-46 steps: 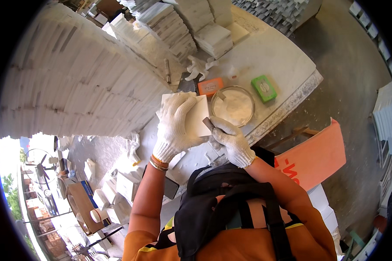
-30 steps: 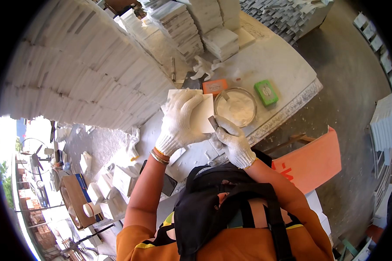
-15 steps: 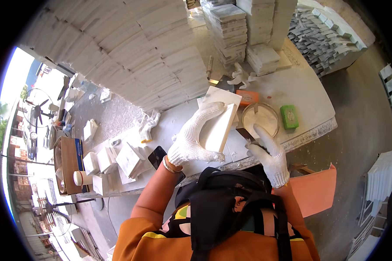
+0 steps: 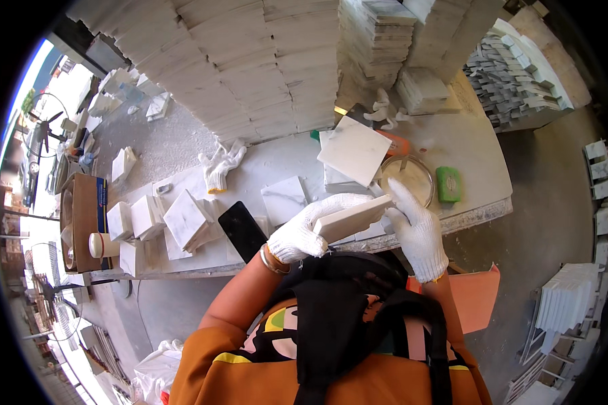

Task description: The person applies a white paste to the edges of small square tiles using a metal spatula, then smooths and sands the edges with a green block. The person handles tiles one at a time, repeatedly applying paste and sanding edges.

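Left grip has a white tile held tilted; right grip is at its right end, can't tell how closed. Black phone lies left of both.

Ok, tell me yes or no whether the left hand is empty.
No, the gloved left hand holds a thick white tile tilted above the near edge of the table.

The left head-worn fisheye camera looks down from close above onto the worktable.
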A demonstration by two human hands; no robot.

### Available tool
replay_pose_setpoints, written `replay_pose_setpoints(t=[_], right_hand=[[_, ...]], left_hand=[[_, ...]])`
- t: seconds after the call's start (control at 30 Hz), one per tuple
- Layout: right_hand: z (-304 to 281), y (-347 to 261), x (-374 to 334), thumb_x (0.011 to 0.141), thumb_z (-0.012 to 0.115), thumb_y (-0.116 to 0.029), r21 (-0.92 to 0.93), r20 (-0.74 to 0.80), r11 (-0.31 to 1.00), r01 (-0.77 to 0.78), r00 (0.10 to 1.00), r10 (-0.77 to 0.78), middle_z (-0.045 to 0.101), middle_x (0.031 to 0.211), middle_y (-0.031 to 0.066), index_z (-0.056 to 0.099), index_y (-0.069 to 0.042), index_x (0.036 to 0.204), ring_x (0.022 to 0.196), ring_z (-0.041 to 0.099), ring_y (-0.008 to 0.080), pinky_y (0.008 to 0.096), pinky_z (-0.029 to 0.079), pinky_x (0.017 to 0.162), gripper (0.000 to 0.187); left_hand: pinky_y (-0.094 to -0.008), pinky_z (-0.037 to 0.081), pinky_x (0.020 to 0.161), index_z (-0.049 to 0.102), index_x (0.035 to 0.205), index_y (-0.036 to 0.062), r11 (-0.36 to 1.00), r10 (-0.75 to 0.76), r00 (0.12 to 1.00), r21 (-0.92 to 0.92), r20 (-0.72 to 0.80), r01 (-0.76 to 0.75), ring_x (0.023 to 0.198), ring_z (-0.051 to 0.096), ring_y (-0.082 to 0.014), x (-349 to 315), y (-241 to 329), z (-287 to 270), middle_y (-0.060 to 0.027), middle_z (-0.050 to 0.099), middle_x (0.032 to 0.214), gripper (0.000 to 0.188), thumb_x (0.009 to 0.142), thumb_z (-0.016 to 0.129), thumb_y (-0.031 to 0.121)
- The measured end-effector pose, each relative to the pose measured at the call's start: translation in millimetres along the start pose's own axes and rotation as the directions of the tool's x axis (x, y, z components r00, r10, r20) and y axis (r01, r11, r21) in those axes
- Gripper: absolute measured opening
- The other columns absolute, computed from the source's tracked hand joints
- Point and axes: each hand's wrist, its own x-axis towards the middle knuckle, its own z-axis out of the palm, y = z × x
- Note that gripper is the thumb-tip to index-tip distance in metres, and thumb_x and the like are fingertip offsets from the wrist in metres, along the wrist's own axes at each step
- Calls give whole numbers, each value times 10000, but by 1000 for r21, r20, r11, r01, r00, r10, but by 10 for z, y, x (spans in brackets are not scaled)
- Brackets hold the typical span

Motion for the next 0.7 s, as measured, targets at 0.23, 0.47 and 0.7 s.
replay_pose_setpoints(t=[0.23, 0.47, 0.7], right_hand=[[-50, -82, -194, 930, 600, 25, -263, 72, 944, 201, 979, -189, 739, 1052, 244, 526, -106, 1486, 905, 759, 311, 367, 568, 811, 576], [-418, -154, -480, 960, 584, 11, 51, 45, 999, -20, 999, 18, 751, 975, 174, 504, -77, 1509, 747, 745, 177, 296, 582, 705, 562], [-618, -85, -404, 969, 605, -47, 301, -188, 943, -141, 961, 204, 728, 926, 99, 543, -2, 1464, 765, 635, 102, 255, 538, 712, 501]], left_hand=[[-391, 350, 1184, 457, 1496, -31, 983, -177, 982, -62, -70, 173, 1376, 504, -265, -19, -188, -31, -170, 539, 1474, 1023, 709, 904, 447], [-381, 413, 1133, 420, 1509, -47, 960, -209, 970, -215, -125, 179, 1337, 539, -269, -35, -217, -97, -192, 535, 1468, 1006, 767, 858, 470], [-497, 417, 1153, 381, 1520, -43, 903, -245, 957, -397, -155, 166, 1361, 527, -366, -110, -586, -324, -244, 494, 1498, 1049, 811, 751, 635]])
